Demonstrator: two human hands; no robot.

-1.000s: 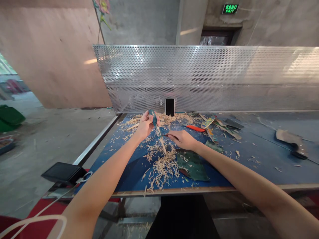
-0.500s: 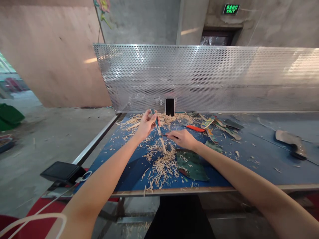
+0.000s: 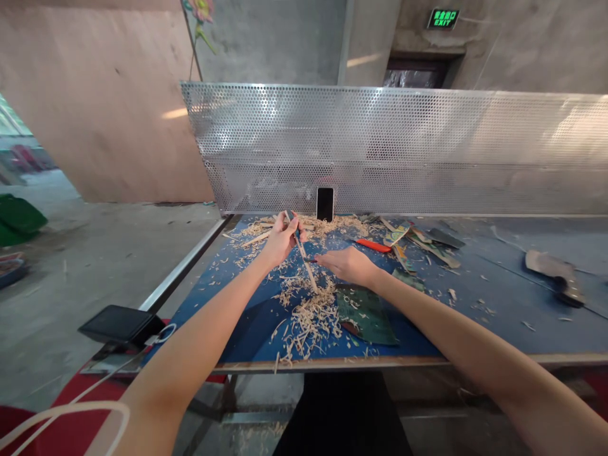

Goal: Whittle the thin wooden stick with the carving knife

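My left hand [image 3: 284, 237] is closed around the upper part of a thin wooden stick [image 3: 310, 273], which slants down to the right. Most of the stick is pale bare wood, with some bluish-grey on its upper part. Its lower tip meets a heap of curly wood shavings [image 3: 313, 320]. To the right, my right hand [image 3: 349, 265] pinches a small dark-bladed knife [image 3: 310, 259], whose blade lies against the middle of the stick. The fingers hide the handle.
A phone [image 3: 325, 204] stands upright against the perforated metal screen [image 3: 294, 139]. On the blue tabletop [image 3: 251, 316] are a red-handled tool [image 3: 373, 245], painted wood strips [image 3: 430, 247] and a green sheet [image 3: 368, 316]. A black device [image 3: 121, 326] with a white cable sits at the left edge.
The stick has turned in my left hand, so a paler face now shows where blue-grey paint showed before. My right hand and the knife have shifted very slightly.
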